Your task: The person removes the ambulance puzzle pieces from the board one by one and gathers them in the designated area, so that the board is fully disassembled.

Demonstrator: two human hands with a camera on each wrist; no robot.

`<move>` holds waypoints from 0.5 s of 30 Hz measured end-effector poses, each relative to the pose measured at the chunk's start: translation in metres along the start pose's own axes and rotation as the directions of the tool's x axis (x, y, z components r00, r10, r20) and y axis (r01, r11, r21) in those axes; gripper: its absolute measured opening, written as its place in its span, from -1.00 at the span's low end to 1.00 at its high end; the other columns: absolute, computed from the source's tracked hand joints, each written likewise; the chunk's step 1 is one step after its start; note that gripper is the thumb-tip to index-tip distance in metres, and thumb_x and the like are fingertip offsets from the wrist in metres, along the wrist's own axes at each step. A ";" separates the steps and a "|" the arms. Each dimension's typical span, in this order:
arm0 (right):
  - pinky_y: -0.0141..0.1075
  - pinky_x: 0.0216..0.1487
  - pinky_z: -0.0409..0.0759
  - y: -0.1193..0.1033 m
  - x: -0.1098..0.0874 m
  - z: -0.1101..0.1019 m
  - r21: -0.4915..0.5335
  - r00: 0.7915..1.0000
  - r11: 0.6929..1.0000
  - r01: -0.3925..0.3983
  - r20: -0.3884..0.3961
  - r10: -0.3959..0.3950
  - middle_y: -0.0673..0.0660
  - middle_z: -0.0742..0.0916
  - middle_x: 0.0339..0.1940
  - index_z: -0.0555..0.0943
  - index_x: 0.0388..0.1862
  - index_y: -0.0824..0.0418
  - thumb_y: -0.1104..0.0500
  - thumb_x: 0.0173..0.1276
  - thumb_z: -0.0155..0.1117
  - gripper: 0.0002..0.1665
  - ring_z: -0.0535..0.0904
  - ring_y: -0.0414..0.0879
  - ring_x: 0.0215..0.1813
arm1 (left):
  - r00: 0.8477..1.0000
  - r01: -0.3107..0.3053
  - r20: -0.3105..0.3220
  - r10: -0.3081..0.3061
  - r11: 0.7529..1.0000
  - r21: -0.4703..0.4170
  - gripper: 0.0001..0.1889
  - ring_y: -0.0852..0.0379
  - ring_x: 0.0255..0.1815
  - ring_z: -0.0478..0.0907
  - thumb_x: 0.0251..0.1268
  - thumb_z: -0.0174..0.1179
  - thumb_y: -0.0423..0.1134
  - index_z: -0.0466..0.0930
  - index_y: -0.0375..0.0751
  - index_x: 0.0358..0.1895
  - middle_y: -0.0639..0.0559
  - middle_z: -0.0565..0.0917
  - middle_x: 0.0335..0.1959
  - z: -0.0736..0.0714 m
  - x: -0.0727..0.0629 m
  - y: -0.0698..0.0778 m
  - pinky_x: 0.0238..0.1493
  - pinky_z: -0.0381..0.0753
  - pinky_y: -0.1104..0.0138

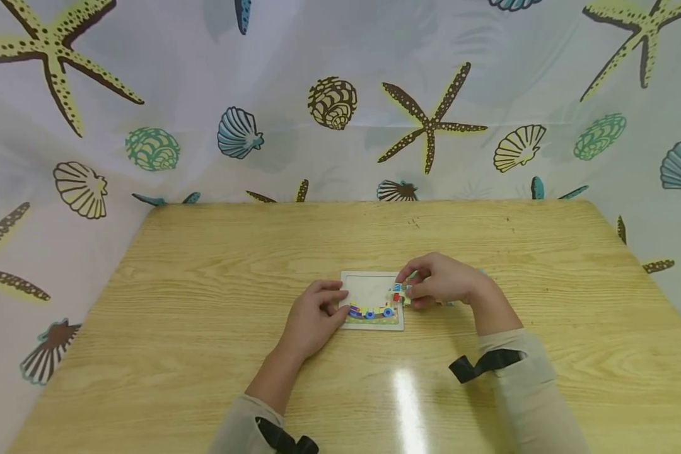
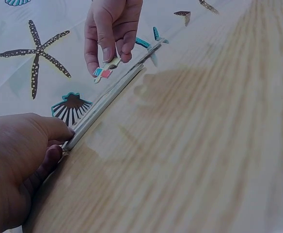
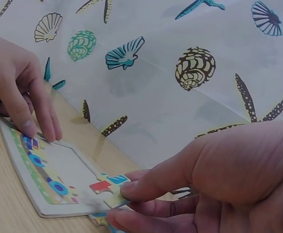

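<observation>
A shallow puzzle board (image 1: 371,282) with a pale frame lies flat on the table. Along its lower side, fitted pieces show blue wheels (image 3: 58,188) over a green strip. My left hand (image 1: 314,318) rests at the board's left edge, thumb and fingertips pressing on the frame. Over the board's right edge, my right hand (image 1: 442,280) pinches a small puzzle piece (image 3: 107,183) between thumb and fingers. The piece has red and blue patches on pale yellow; part of it is hidden by the fingers.
More colourful puzzle pieces (image 3: 100,219) lie right of the board, mostly hidden under my right hand. The wood-grain table (image 1: 204,271) extends to both sides. A white cloth (image 1: 284,75) with starfish and shell prints hangs behind it and along its sides.
</observation>
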State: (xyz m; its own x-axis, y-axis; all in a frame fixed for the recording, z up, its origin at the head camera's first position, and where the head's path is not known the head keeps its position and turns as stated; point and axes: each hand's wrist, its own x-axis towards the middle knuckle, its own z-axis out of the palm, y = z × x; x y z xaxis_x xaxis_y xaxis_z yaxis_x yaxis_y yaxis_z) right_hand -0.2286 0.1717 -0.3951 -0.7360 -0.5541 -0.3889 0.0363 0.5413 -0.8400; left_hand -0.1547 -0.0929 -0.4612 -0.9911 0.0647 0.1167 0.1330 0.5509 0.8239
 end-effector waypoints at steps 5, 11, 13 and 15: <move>-0.16 -0.12 0.72 0.003 -0.003 -0.009 0.024 1.000 1.000 -0.002 -0.009 0.002 0.21 0.63 -0.25 0.54 0.19 0.38 0.37 0.43 0.13 -0.64 0.72 -0.04 -0.27 | 1.000 0.007 0.003 -0.007 1.000 0.005 -0.74 0.24 -0.33 0.51 0.20 0.40 -0.32 0.76 -0.29 -0.04 -0.02 0.62 0.17 -0.001 0.000 0.001 -0.29 0.51 0.47; -0.12 -0.07 0.72 0.006 -0.010 -0.018 0.007 1.000 1.000 -0.001 -0.021 0.001 0.24 0.64 -0.21 0.55 0.21 0.36 0.36 0.44 0.14 -0.62 0.74 0.01 -0.22 | 1.000 0.012 0.001 -0.012 1.000 0.010 -0.74 0.24 -0.33 0.50 0.20 0.40 -0.32 0.76 -0.28 -0.04 -0.01 0.63 0.17 -0.001 0.000 0.000 -0.29 0.51 0.47; -0.13 -0.10 0.72 0.008 -0.012 -0.020 -0.008 1.000 1.000 -0.005 -0.023 0.004 0.25 0.66 -0.21 0.57 0.20 0.34 0.35 0.44 0.15 -0.63 0.75 0.01 -0.22 | 1.000 0.012 0.003 -0.012 1.000 0.011 -0.74 0.24 -0.33 0.50 0.20 0.40 -0.31 0.76 -0.28 -0.04 -0.01 0.62 0.17 0.000 0.000 0.000 -0.29 0.50 0.47; -0.14 -0.13 0.71 0.009 -0.014 -0.022 -0.030 1.000 1.000 0.001 -0.020 -0.002 0.25 0.67 -0.21 0.59 0.18 0.34 0.34 0.43 0.16 -0.64 0.75 0.00 -0.23 | 1.000 0.013 0.004 -0.013 1.000 0.006 -0.74 0.24 -0.33 0.50 0.20 0.40 -0.32 0.76 -0.28 -0.04 -0.01 0.62 0.17 0.000 0.000 0.000 -0.30 0.50 0.47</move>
State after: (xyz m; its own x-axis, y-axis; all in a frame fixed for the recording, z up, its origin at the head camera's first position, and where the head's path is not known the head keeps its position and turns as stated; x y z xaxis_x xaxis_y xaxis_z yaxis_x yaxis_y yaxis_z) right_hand -0.2331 0.1984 -0.3885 -0.7492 -0.5426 -0.3798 0.0151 0.5593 -0.8288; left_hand -0.1546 -0.0924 -0.4612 -0.9928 0.0610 0.1034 0.1198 0.5570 0.8218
